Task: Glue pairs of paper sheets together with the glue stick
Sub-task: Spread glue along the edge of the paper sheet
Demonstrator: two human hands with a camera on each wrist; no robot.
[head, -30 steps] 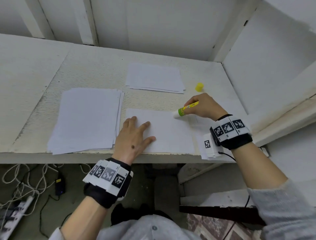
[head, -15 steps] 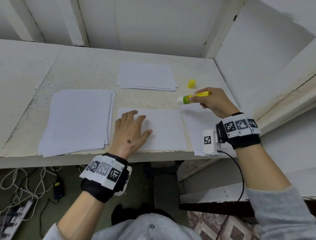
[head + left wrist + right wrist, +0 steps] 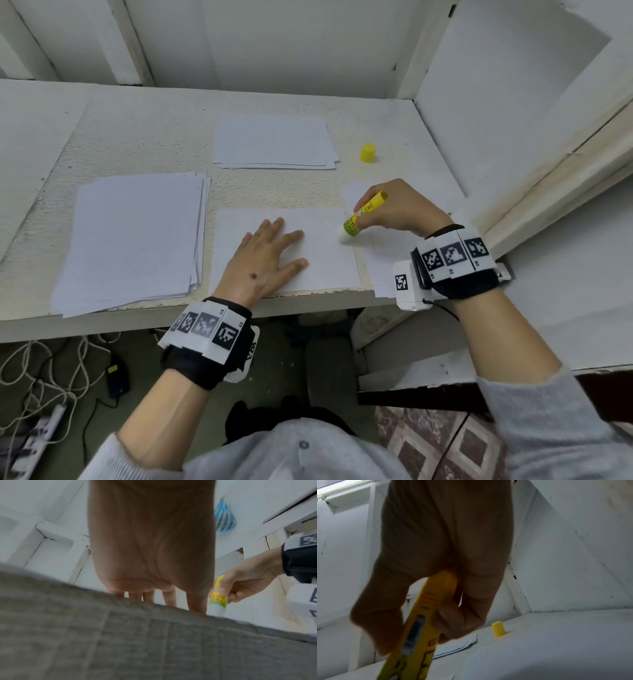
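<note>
At three o'clock on the sheet (image 3: 318,253), right hand (image 3: 400,209) fingers grasping the glue stick (image 3: 363,214), tip down; left hand (image 3: 263,260) flat, released, pinning paper. Gluing underway, probably; next, steady strokes.

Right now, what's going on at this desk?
A person is gluing paper. The left hand lies flat on a sheet at the desk's front edge to steady it, while the right hand holds an uncapped glue stick, its tip down at the sheet's right edge. The yellow cap stands farther back, and two paper stacks wait nearby.
</note>
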